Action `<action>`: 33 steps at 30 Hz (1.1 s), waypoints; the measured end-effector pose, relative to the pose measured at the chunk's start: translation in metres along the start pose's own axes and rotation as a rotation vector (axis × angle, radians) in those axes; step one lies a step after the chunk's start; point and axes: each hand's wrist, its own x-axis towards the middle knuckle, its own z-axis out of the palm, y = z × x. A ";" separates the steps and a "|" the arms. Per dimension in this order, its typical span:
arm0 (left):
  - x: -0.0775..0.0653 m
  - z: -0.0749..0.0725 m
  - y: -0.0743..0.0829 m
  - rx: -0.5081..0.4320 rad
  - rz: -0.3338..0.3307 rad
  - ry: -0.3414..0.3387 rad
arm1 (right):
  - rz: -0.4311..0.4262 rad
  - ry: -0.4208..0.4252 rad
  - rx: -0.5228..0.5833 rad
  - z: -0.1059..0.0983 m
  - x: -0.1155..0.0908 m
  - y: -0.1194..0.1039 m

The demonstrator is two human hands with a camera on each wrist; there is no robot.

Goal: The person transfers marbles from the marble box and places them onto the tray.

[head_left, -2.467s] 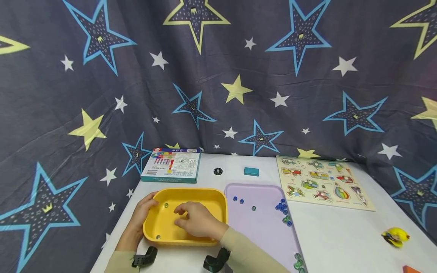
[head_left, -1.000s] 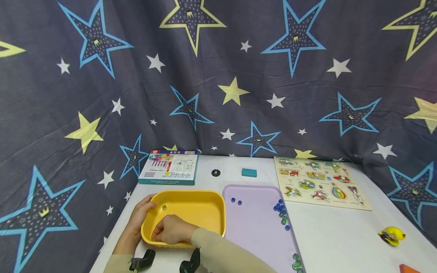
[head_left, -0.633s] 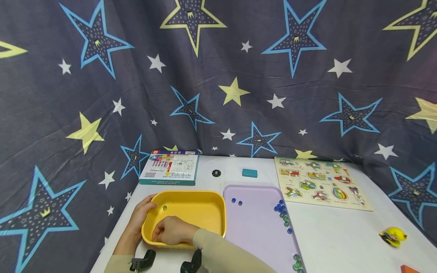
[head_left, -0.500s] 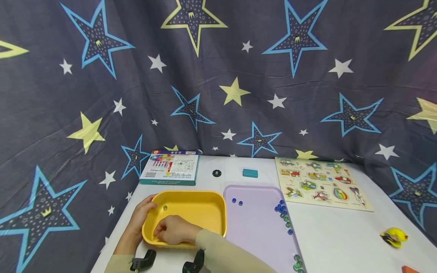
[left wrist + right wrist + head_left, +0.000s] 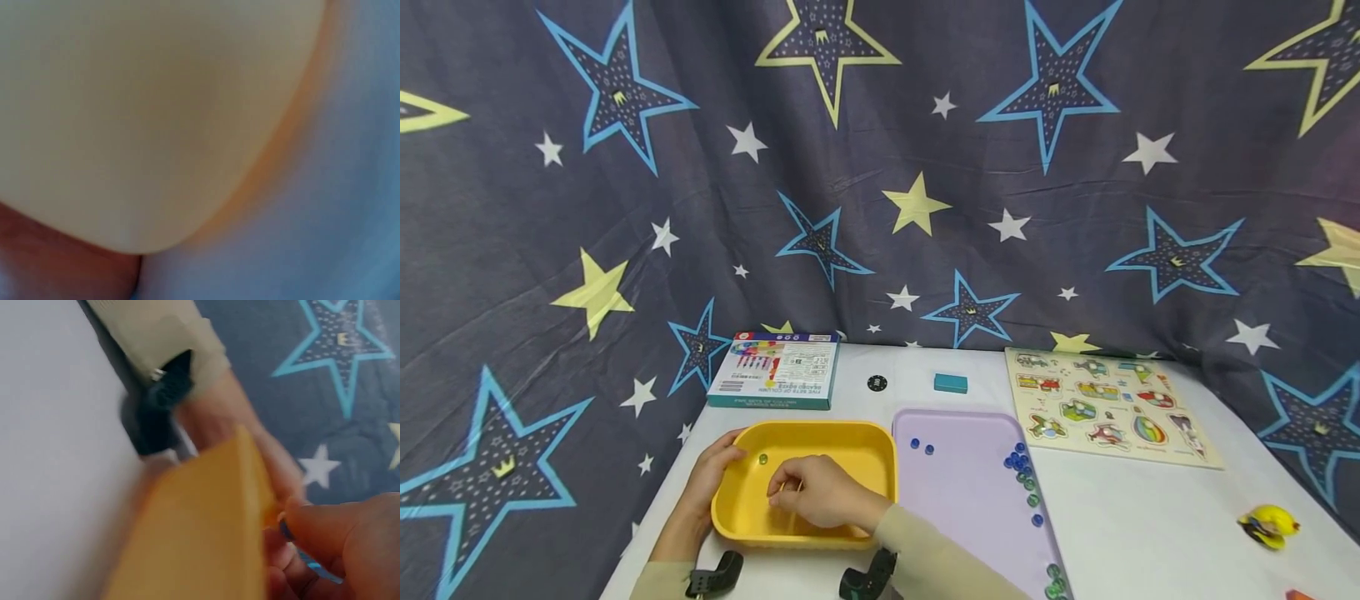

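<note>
A deep yellow plastic tray (image 5: 850, 450) stands near the front of the table. My left hand (image 5: 703, 477) grips its left rim, thumb over the edge. In the left wrist view the pale tray wall (image 5: 156, 125) fills most of the frame, blurred. My right hand (image 5: 823, 496) is over the tray's middle, thumb and fingertips pinched together. Between them the right wrist view shows a small dark marble (image 5: 285, 527), mostly covered. One greenish glass marble (image 5: 763, 459) lies on the tray floor at the back left.
Right beside it lies a lilac tray (image 5: 955, 517) with blue marbles (image 5: 1017, 459) and green marbles (image 5: 1055, 581) along its right side. Behind are a boxed set (image 5: 775, 371), a black disc (image 5: 877, 383), a teal block (image 5: 951, 383) and a picture puzzle (image 5: 1108, 408). A yellow toy (image 5: 1268, 526) sits far right.
My right hand went to the yellow tray's front left corner, where a marble lay, then lifted back rightward; that spot is bare. A marble left the lilac tray's middle. My left hand stayed.
</note>
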 end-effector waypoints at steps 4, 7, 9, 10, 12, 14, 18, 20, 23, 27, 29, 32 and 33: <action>0.000 0.001 0.000 0.014 -0.002 0.003 | -0.057 0.052 -0.057 -0.024 -0.014 -0.001; 0.000 0.001 0.001 -0.012 -0.002 0.007 | -0.087 0.117 -0.055 -0.041 -0.025 0.002; 0.000 0.001 0.001 -0.031 0.000 0.003 | -0.102 0.174 -0.055 -0.051 -0.034 0.007; 0.000 0.001 0.002 -0.037 0.004 -0.002 | -0.112 0.203 -0.053 -0.056 -0.038 0.010; 0.000 0.001 0.002 -0.049 0.010 -0.007 | -0.119 0.259 -0.049 -0.065 -0.046 0.019; 0.000 0.001 0.002 -0.047 0.018 -0.011 | -0.110 0.315 -0.050 -0.074 -0.054 0.028; 0.000 0.000 0.001 -0.042 0.018 -0.002 | -0.055 0.423 -0.044 -0.089 -0.066 0.047; 0.000 0.000 0.000 -0.036 0.013 -0.001 | -0.012 0.472 -0.031 -0.094 -0.071 0.058; 0.000 -0.001 -0.001 -0.038 0.004 0.004 | 0.052 0.539 -0.002 -0.102 -0.077 0.075; 0.001 -0.002 -0.001 -0.051 0.001 -0.003 | 0.114 0.600 0.019 -0.110 -0.084 0.094; 0.001 -0.002 -0.001 -0.055 0.002 0.000 | 0.133 0.627 0.006 -0.115 -0.086 0.102; 0.001 -0.001 -0.001 -0.050 0.007 -0.003 | 0.159 0.666 -0.026 -0.119 -0.088 0.114; 0.001 -0.001 -0.001 -0.047 0.008 -0.001 | 0.173 0.672 -0.032 -0.119 -0.089 0.117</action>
